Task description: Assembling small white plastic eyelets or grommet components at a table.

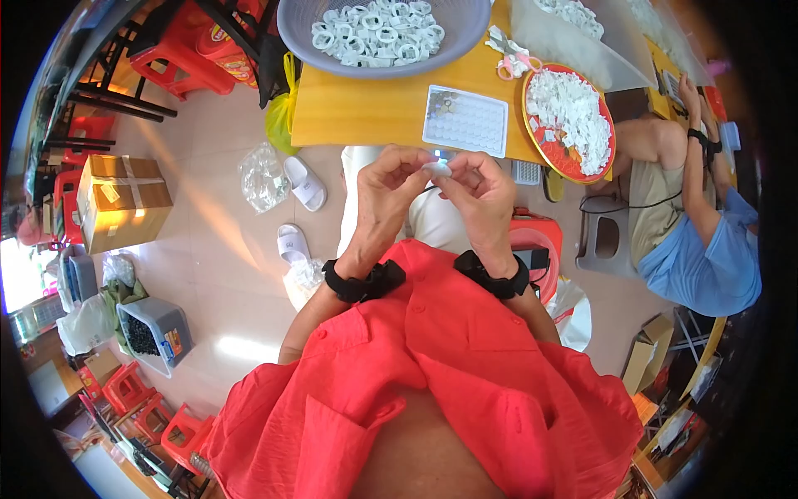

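Note:
My left hand (391, 187) and my right hand (482, 190) meet in front of my chest, just below the edge of the wooden table (366, 112). Together their fingertips pinch a small white ring-shaped part (438, 169). Both wrists wear black bands. On the table above the hands lies a white moulded tray (465, 121) with rows of small pockets. A grey bowl (378, 37) full of white ring parts stands at the table's far side.
A red round tray (569, 112) heaped with small white pieces sits to the right, with pink scissors (517, 62) beside it. A co-worker in blue (706, 241) sits at right. White slippers (303, 183), plastic bags, a cardboard box (125, 200) and red stools are on the floor at left.

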`<state>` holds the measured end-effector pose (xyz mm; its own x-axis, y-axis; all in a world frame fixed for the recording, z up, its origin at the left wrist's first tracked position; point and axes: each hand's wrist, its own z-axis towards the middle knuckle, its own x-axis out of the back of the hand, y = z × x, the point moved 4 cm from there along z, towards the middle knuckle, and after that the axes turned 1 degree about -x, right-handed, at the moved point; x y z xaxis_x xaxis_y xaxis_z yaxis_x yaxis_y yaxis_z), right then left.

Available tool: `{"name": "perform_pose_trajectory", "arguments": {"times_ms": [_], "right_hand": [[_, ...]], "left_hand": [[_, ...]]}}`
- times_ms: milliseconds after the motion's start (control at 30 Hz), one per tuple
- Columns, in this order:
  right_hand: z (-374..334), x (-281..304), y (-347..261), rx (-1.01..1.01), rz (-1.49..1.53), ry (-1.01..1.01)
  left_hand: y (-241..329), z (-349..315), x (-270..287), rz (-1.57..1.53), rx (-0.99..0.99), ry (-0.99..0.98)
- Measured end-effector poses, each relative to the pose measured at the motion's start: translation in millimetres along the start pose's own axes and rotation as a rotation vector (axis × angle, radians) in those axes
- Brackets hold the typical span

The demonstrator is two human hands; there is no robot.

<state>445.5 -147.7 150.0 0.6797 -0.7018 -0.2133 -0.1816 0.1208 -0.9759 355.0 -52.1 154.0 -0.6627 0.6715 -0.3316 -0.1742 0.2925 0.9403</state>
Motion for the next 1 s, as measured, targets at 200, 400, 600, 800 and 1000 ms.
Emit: {"name": "perform_pose_trajectory", "arguments": {"times_ms": [200,400,600,800,1000], "right_hand": [[-1.9,-3.4,0.7,0.071,-0.013,-0.008],[-1.9,-3.1,3.8,0.072,-0.057,0.000],[-0.9,-9.1,3.7,0.042,-0.047,0.001],[4.5,-6.1,3.7,0.072,-0.114,0.023],[53.1,42.4,-44.1,0.030,-0.288,0.005]], "left_hand": [[-1.8,0.0,1.0,-0.047,-0.027,0.015],[-5.2,2.0,2.4,-0.101,0.005,0.013],[-15.6,4.4,9.2,-0.047,0.011,0.004],[-20.5,2.2,9.7,-0.130,0.060,0.007],[-16.8,4.5,10.4,-0.105,0.106,-0.022]]}}
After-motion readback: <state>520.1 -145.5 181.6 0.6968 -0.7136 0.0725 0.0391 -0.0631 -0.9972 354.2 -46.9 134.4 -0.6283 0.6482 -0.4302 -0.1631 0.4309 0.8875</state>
